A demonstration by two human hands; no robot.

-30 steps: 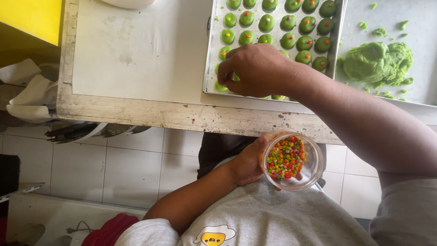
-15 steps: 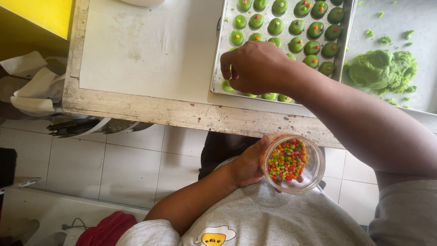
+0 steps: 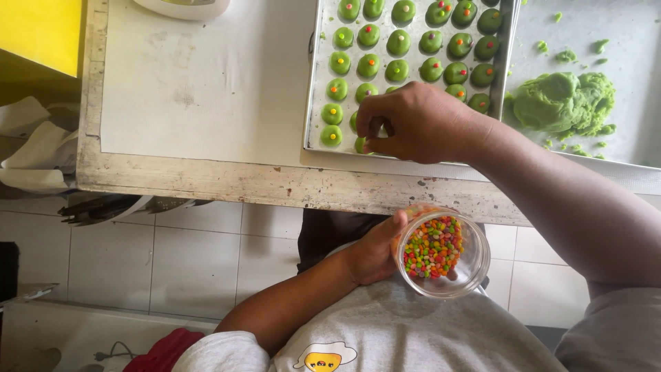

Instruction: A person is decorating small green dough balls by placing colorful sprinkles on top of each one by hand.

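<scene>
A: Starting at the left: bare white sheet on the table, nothing on it. Then the tray, rows of green balls running away from the person, most of them dotted with a coloured bit on top.

B: And the right hand?

A: Down over the tray's near edge, knuckles up, fingertips pinched together and pointing left at the nearest ball. What they pinch I can't tell; it's hidden under the fingers.

B: So the ball lies which way from the hand?

A: Just left of the fingertips, touching or nearly so, in the front row by the rim. That ball shows no dot on the part I can see.

B: The left hand?

A: Below the table edge, against the shirt, wrapped around a clear cup of coloured sprinkles, mouth tilted up. Well apart from the tray, so the right hand is plainly the nearer one.

B: Further right?

A: A lump of green dough beyond the tray, crumbs scattered round it.
</scene>
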